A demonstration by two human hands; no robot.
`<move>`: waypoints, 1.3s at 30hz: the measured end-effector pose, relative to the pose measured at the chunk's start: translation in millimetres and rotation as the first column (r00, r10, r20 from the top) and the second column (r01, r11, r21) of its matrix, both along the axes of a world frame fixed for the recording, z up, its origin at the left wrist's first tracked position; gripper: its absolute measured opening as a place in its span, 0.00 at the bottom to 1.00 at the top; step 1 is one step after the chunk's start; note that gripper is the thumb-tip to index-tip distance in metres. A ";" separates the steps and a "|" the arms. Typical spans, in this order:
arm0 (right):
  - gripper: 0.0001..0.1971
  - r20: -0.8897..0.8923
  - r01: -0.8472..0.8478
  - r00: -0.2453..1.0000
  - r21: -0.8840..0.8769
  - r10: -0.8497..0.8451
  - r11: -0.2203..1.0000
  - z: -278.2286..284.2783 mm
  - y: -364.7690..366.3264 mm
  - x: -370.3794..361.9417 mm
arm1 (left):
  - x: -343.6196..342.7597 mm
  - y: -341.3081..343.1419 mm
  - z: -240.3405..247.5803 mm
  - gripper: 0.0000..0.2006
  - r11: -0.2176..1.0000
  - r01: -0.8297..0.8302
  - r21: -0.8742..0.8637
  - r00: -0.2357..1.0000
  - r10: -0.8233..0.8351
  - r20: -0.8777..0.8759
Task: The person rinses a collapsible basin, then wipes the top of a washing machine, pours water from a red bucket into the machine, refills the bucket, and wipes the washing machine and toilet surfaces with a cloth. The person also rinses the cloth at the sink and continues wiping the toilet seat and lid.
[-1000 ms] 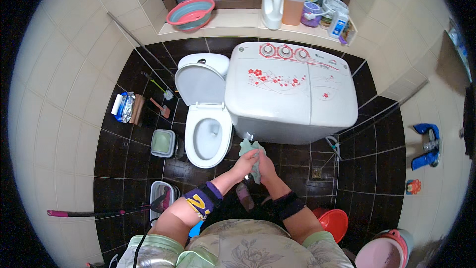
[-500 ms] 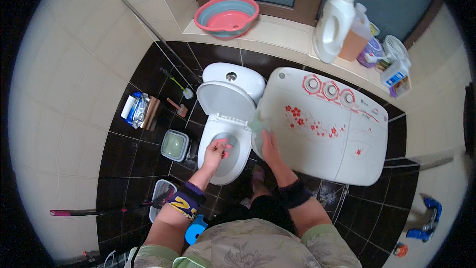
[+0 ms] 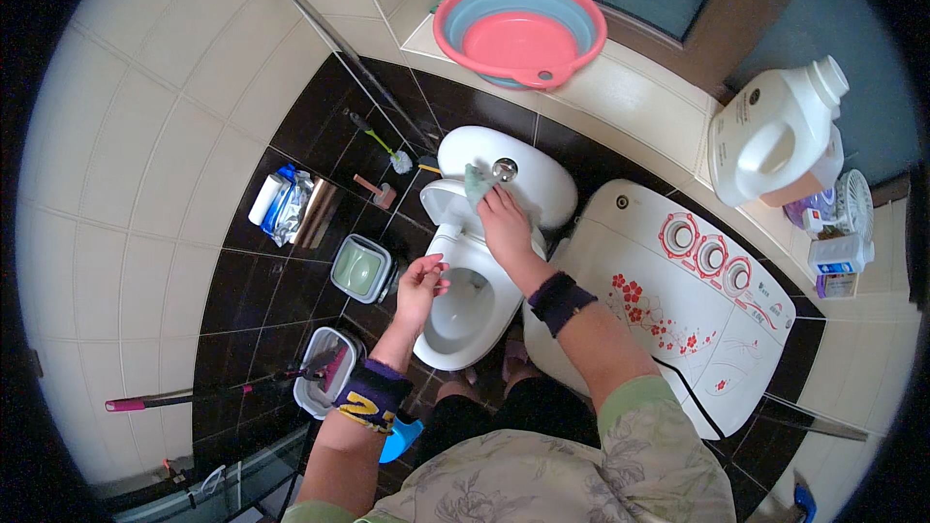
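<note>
My right hand holds a pale green cloth near the top of the raised toilet lid, just below the round flush button on the white cistern. Its fingers press onto the cloth and hide part of it. Over the left rim of the toilet bowl hovers my left hand, empty, its fingers loosely bent and apart. Water shows in the bowl between the two forearms.
A white washing machine stands close on the right. On the ledge behind are a pink-and-grey basin and a large white jug. To the left are a toilet brush, a grey bin and a long-handled mop.
My right hand has carried the cloth from the washing machine's left edge leftward and up to the toilet lid and cistern. The view has shifted; my left hand stays by the bowl.
</note>
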State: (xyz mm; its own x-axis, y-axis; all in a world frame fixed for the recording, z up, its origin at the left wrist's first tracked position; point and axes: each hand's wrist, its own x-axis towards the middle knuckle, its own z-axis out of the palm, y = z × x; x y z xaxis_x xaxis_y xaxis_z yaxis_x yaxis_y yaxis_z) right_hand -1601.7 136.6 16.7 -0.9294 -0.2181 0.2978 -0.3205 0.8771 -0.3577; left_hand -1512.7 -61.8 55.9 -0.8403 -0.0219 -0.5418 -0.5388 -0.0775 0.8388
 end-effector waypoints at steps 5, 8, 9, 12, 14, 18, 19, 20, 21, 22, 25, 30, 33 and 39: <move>0.14 -0.002 -0.173 0.983 0.317 0.183 0.933 -0.1 -47.8 -47.6 | -2.8 -8.1 -8.9 0.12 0.999 -0.031 0.017 0.999 0.031 0.038; 0.18 0.068 -0.218 0.976 0.334 0.207 0.917 5.5 -62.2 -59.6 | -14.4 -10.2 -13.9 0.11 0.999 0.012 0.034 0.999 -0.013 0.046; 0.19 0.121 -0.229 0.972 0.272 0.203 0.934 7.8 -61.6 -59.4 | -19.9 -12.5 -15.5 0.11 0.999 0.038 0.033 0.999 -0.038 0.019; 0.24 0.037 -0.162 0.986 0.050 0.160 0.985 12.3 -39.3 -41.4 | -37.3 -19.5 -22.9 0.11 0.995 0.095 0.035 0.994 -0.093 -0.053; 0.25 0.006 -0.077 0.997 -0.048 0.078 0.996 12.8 -15.0 -15.3 | -52.2 -22.1 -30.1 0.12 0.993 0.118 0.000 0.988 -0.117 -0.100; 0.31 0.177 0.259 0.959 -0.248 -0.220 0.934 3.2 13.2 51.7 | -84.6 -12.1 -42.3 0.19 0.936 0.117 -0.331 0.896 -0.243 -0.372; 0.32 0.238 0.362 0.926 -0.330 -0.294 0.872 0.6 12.7 67.9 | -92.2 -7.3 -43.0 0.21 0.891 0.103 -0.442 0.872 -0.295 -0.391; 0.33 0.327 0.468 0.876 -0.404 -0.353 0.787 -1.2 12.7 78.0 | -99.0 -6.2 -41.4 0.29 0.838 0.122 -0.532 0.815 -0.391 -0.428; 0.34 0.327 0.491 0.867 -0.436 -0.375 0.755 -2.2 12.2 84.4 | -104.0 -2.2 -39.7 0.31 0.793 0.093 -0.602 0.749 -0.454 -0.483; 0.34 0.352 0.523 0.850 -0.467 -0.392 0.713 -1.8 8.4 87.4 | -107.4 2.1 -37.4 0.33 0.745 0.056 -0.664 0.675 -0.518 -0.525; 0.34 0.334 0.538 0.841 -0.418 -0.427 0.732 6.6 -7.1 70.4 | -113.1 10.5 -29.7 0.41 0.669 0.166 -0.724 0.608 -0.648 -0.459; 0.31 0.044 0.188 0.982 -0.166 -0.183 0.968 19.5 -48.1 9.5 | -112.8 10.4 -26.7 0.47 0.579 0.268 -0.770 0.584 -0.733 -0.348; 0.30 0.037 0.195 0.981 -0.119 -0.192 0.973 15.2 -49.1 7.7 | -115.7 6.1 -30.4 0.47 0.603 0.320 -0.730 0.580 -0.735 -0.353; 0.29 0.272 0.536 0.844 -0.372 -0.463 0.758 19.0 -6.9 69.4 | -117.8 3.1 -37.6 0.47 0.631 0.339 -0.698 0.539 -0.738 -0.405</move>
